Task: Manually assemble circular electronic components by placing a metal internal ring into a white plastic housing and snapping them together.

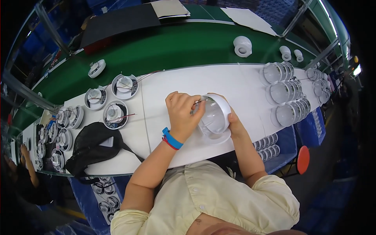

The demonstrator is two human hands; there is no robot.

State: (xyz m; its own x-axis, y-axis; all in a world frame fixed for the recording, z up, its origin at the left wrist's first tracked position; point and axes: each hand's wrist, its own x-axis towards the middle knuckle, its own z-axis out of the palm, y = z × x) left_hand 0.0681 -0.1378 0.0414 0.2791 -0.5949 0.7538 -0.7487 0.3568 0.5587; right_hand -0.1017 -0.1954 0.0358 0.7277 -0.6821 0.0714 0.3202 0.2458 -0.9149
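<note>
In front of me I hold a white round plastic housing point(222, 111), tilted so that its hollow inside faces left. My right hand point(235, 123) grips its outer right side, with some fingers hidden behind it. My left hand point(183, 113) is closed in a pinch at the housing's open rim. Between its thumb and fingers is a small, thin, dark piece point(199, 101), too small to name. A blue wristband point(171, 139) is on my left wrist. Left of that hand, white round units with wires, such as this one point(115, 114), lie on the white table point(158, 84).
Stacked clear-and-white round housings point(284, 92) stand in rows at the right. A black bag point(94, 145) lies at the left front. Beyond the table runs a green belt point(176, 45) with a few white parts. Blue bins point(290, 143) and a red stool point(303, 159) are below right; another person sits far left.
</note>
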